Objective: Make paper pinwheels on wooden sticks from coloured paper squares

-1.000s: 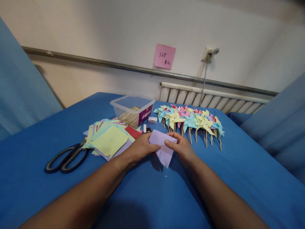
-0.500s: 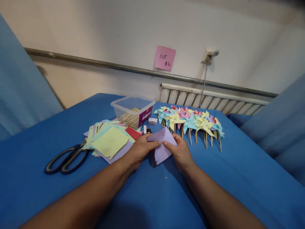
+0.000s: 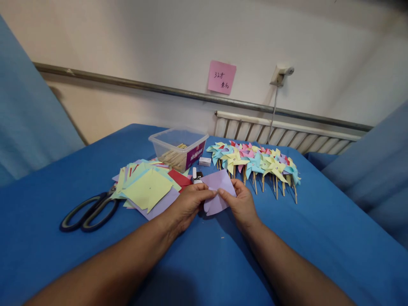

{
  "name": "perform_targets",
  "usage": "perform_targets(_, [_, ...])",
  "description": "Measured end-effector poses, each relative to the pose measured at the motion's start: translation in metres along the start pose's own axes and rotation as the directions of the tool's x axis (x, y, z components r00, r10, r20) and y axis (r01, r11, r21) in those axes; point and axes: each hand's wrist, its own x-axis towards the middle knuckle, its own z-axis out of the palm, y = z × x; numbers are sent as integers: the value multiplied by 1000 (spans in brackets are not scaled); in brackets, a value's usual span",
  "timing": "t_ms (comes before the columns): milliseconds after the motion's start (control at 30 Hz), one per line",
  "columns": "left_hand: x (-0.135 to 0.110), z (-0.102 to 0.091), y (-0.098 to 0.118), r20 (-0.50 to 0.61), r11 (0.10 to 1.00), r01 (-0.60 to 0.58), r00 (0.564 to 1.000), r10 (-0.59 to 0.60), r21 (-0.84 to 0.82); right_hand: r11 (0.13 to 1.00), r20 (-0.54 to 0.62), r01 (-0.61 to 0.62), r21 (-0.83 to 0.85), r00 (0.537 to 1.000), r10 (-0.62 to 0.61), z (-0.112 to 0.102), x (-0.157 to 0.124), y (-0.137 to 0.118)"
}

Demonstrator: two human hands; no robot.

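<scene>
The purple paper (image 3: 221,181) is a thin, plain sheet, roughly square, with one corner pointing toward the counter's (image 3: 312,221) far edge. Its surface bends slightly, and a loose flap curls at the corner toward the near edge. It is held up over the middle of the counter, well in from the far edge. The left hand (image 3: 191,204) pinches it from the left between thumb and fingers; the right hand (image 3: 242,206) pinches it from the right, and the two thumb tips nearly meet on top.

Most fingers are hidden behind the paper and the hands, and whether slits run in under the thumbs is hard to make out. Just beyond the left hand, a small black-and-white object (image 3: 198,175) is partly covered and too small to identify. The counter's near edge is out of view, and both forearms are cut off.
</scene>
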Motion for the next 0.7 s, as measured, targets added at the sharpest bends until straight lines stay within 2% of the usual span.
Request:
perform_targets(200, [-2, 1, 1, -39, 999, -39, 998, 39, 4, 1000, 12, 7, 4, 1000, -8, 0, -1, 0])
perform_targets(267, [-3, 1, 4, -75, 998, -55, 996, 54, -7, 993, 12, 103, -56, 995, -103, -1, -2, 0])
perform_targets(333, [-2, 0, 8, -117, 996, -80, 990, 76, -27, 943, 30, 272, -192, 962, -272, -3, -5, -2])
perform_targets(367, [-2, -1, 10, -135, 995, -95, 987, 89, -42, 885, 61, 367, -286, 929, -365, -4, -6, -4])
perform_targets(433, [-2, -3, 14, -154, 989, -125, 982, 113, -77, 704, 172, 527, -477, 841, -513, -5, -10, -8])
perform_targets(533, [-2, -5, 18, -152, 981, -139, 981, 118, -132, 424, 380, 654, -627, 731, -567, -4, -16, -15])
perform_targets(600, [-2, -5, 19, -155, 977, -126, 983, 99, -171, 308, 470, 684, -662, 698, -541, -4, -17, -17])
perform_targets(700, [-4, -3, 21, -153, 969, -96, 986, 62, -226, 216, 533, 698, -683, 678, -506, -5, -15, -17])
